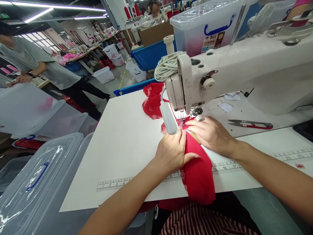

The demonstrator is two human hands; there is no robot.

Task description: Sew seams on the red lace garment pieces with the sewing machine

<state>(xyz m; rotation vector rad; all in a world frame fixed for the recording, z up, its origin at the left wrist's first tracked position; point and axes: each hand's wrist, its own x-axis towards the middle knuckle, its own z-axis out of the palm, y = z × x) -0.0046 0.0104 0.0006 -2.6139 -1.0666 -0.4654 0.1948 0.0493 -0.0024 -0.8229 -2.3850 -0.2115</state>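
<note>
Thin red fabric runs under the white metal sewing machine and drapes over the white bench's front edge.
My left grip lies on it unclenched; whether my right grip pinches, I can't tell. I judge it light, soft, slippery: best held flat beside the machine.

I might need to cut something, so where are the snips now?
In the head view, the snips lie right of centre, to the right of the right hand and below the machine.
</note>
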